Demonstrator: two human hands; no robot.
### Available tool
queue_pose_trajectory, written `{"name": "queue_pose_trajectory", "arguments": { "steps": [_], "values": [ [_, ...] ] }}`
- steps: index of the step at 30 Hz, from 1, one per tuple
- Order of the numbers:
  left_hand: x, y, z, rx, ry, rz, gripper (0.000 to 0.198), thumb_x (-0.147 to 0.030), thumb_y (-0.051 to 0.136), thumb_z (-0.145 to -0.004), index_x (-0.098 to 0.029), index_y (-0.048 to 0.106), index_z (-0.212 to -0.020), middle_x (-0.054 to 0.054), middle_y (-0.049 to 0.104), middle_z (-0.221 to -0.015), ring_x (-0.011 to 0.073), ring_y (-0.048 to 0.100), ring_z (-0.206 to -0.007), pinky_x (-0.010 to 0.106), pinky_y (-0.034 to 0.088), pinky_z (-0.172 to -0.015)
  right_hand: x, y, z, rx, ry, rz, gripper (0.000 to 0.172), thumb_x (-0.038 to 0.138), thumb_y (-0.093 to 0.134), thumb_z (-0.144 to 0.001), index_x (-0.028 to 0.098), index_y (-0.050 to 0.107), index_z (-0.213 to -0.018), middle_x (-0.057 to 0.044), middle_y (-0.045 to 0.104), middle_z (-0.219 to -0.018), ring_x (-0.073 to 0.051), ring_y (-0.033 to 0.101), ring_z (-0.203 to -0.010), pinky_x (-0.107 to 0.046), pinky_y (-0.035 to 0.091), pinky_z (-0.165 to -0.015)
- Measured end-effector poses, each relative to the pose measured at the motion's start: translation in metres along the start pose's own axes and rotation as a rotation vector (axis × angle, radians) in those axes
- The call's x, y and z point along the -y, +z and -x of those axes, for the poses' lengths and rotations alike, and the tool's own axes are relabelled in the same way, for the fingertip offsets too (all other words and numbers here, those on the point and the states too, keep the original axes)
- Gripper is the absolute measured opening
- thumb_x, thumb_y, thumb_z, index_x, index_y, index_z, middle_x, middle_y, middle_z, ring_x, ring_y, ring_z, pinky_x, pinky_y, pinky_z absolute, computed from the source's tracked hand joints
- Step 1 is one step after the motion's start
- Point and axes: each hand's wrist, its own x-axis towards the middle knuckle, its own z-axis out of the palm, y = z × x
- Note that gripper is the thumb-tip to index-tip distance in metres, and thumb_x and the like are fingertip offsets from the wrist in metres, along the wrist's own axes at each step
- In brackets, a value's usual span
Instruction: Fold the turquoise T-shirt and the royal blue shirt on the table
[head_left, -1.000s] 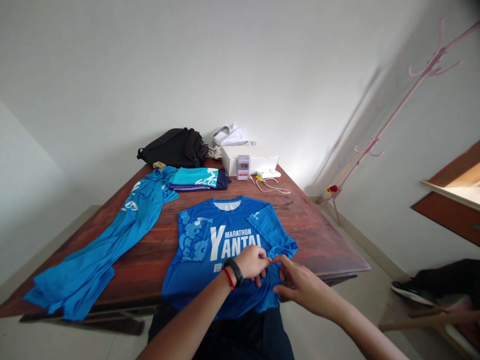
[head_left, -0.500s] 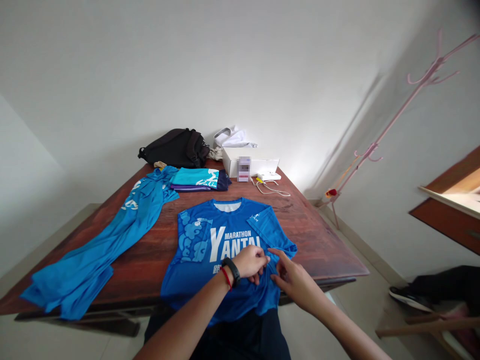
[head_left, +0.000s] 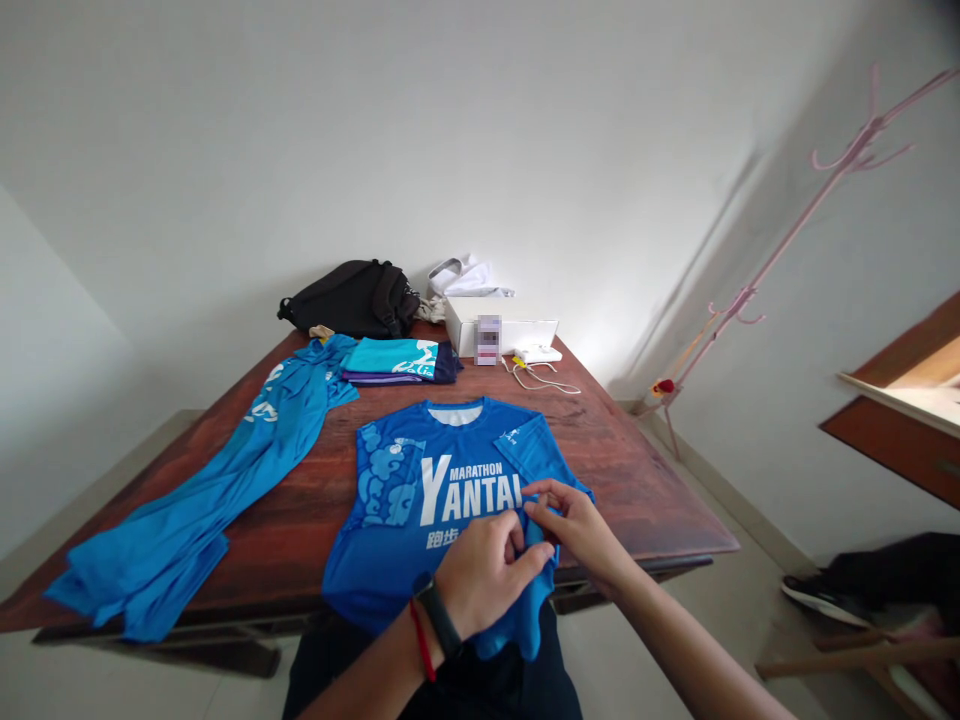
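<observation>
A blue T-shirt (head_left: 390, 580) with white "MARATHON YANTAI" lettering lies front up on the table, its collar away from me. Its left sleeve is turned inward over the front, and its lower hem hangs over the table's near edge. My right hand (head_left: 574, 522) pinches the shirt's right side near the lettering, below the right sleeve (head_left: 529, 445). Lower down, my left hand (head_left: 487, 570), with a black band and red cord at the wrist, has its fingers curled at the same bunched side. The cloth under those fingers is partly hidden.
On the wooden table (head_left: 630, 480) a long blue garment (head_left: 202, 490) stretches along the left. Folded clothes (head_left: 394, 360), a black backpack (head_left: 349, 298), a white box (head_left: 461, 325) and a white cable (head_left: 547, 380) are at the back. A pink coat rack (head_left: 795, 235) stands right.
My left hand has come nearer and down along the shirt's right side. My right hand has shifted slightly left and up, its thumb and forefinger now closed on the cloth.
</observation>
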Motion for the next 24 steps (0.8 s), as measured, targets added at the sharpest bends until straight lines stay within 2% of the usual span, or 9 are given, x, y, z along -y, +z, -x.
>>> {"name": "queue_pose_trajectory", "arguments": {
  "steps": [4, 7, 9, 11, 14, 17, 20, 24],
  "values": [
    [0.008, 0.007, 0.004, -0.034, -0.067, -0.136, 0.031, -0.048, 0.072, -0.08, -0.02, 0.06, -0.087, 0.001, 0.064, -0.074, 0.019, 0.06, -0.069, 0.027, 0.034, -0.06, 0.006, 0.013, -0.008, -0.056, 0.117, -0.196, 0.048, 0.058, 0.08, -0.068, 0.019, 0.064, -0.093, 0.007, 0.05, -0.062, -0.008, 0.048, -0.048, -0.022, 0.043, -0.045],
    [0.011, 0.008, -0.001, -0.069, -0.039, -0.165, 0.018, -0.038, 0.061, -0.089, -0.021, 0.059, -0.084, 0.001, 0.063, -0.071, 0.0183, 0.059, -0.066, 0.027, 0.031, -0.058, 0.009, 0.016, -0.014, -0.096, 0.157, -0.339, 0.046, 0.053, 0.085, -0.065, 0.02, 0.062, -0.088, 0.006, 0.05, -0.065, -0.007, 0.049, -0.051, -0.02, 0.044, -0.046],
    [0.011, 0.004, -0.005, -0.11, -0.004, -0.11, 0.019, -0.032, 0.052, -0.094, -0.021, 0.057, -0.08, 0.002, 0.062, -0.07, 0.0174, 0.058, -0.066, 0.027, 0.032, -0.059, 0.014, 0.014, -0.016, -0.096, 0.157, -0.388, 0.048, 0.052, 0.087, -0.064, 0.021, 0.061, -0.09, 0.006, 0.052, -0.068, -0.008, 0.052, -0.054, -0.021, 0.047, -0.049],
    [0.013, -0.003, -0.009, -0.116, 0.024, 0.033, 0.024, -0.034, 0.047, -0.097, -0.02, 0.056, -0.08, 0.001, 0.06, -0.071, 0.0164, 0.056, -0.066, 0.026, 0.035, -0.06, 0.019, 0.01, -0.017, -0.04, 0.12, -0.372, 0.051, 0.053, 0.086, -0.066, 0.022, 0.063, -0.099, 0.004, 0.058, -0.074, -0.011, 0.06, -0.064, -0.024, 0.052, -0.059],
    [0.023, -0.015, -0.017, -0.027, -0.022, 0.359, 0.031, -0.045, 0.045, -0.098, -0.02, 0.057, -0.086, -0.001, 0.057, -0.071, 0.0148, 0.053, -0.064, 0.025, 0.04, -0.06, 0.023, 0.004, -0.013, 0.111, 0.015, -0.226, 0.055, 0.057, 0.077, -0.076, 0.024, 0.062, -0.117, 0.0, 0.065, -0.088, -0.016, 0.063, -0.084, -0.027, 0.051, -0.074],
    [0.04, -0.023, -0.028, 0.022, -0.13, 0.633, 0.035, -0.053, 0.049, -0.094, -0.019, 0.056, -0.09, -0.003, 0.053, -0.07, 0.0137, 0.052, -0.062, 0.024, 0.043, -0.057, 0.017, 0.001, -0.007, 0.259, -0.053, -0.097, 0.056, 0.055, 0.07, -0.086, 0.023, 0.057, -0.13, 0.003, 0.057, -0.08, -0.012, 0.054, -0.074, -0.024, 0.045, -0.066],
    [0.053, -0.025, -0.037, -0.027, -0.17, 0.693, 0.04, -0.059, 0.054, -0.091, -0.018, 0.057, -0.09, -0.003, 0.052, -0.069, 0.0122, 0.05, -0.061, 0.024, 0.042, -0.056, 0.011, 0.002, 0.0, 0.343, -0.11, -0.034, 0.067, 0.051, 0.071, -0.087, 0.023, 0.046, -0.143, 0.005, 0.049, -0.075, -0.011, 0.047, -0.068, -0.022, 0.038, -0.059],
    [0.054, -0.026, -0.042, 0.005, -0.15, 0.65, 0.046, -0.064, 0.056, -0.088, -0.018, 0.058, -0.091, -0.004, 0.05, -0.067, 0.0112, 0.048, -0.057, 0.022, 0.039, -0.051, 0.016, 0.006, 0.007, 0.378, -0.1, -0.014, 0.072, 0.051, 0.071, -0.087, 0.026, 0.041, -0.148, 0.005, 0.048, -0.076, -0.011, 0.046, -0.066, -0.02, 0.038, -0.056]
  ]
}}
